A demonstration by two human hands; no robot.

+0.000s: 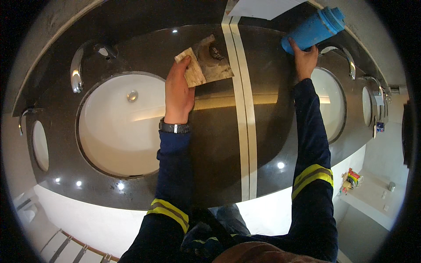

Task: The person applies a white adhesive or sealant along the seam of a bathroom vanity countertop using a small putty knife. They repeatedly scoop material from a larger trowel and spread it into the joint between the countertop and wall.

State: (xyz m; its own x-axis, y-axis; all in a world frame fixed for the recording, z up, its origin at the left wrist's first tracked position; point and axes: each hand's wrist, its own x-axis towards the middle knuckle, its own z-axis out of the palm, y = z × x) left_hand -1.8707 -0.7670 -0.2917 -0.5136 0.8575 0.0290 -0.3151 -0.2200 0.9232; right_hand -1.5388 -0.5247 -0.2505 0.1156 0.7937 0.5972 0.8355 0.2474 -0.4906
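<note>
My left hand (178, 94) is closed on a thin, smeared board (220, 72), its thumb pressing a pale wooden piece (191, 65) at the near side. Dark grey paste-like matter lies on the board's upper part. The board is above the dark countertop (215, 144), just left of two strips of masking tape (239, 87) that flank a narrow seam. Toward the back right, my right hand (305, 61) has its fingers round the lower end of a blue cylindrical container (313, 30). This container is tilted, its ridged narrower end up and to the right.
A white basin (118, 144) with a chrome tap (76, 72) lies to the left. Another basin (326, 105) and curved tap (351, 61) are at the right. A white sheet (263, 6) is at the back. Far right, a ledge (372, 197) bears colourful packaging.
</note>
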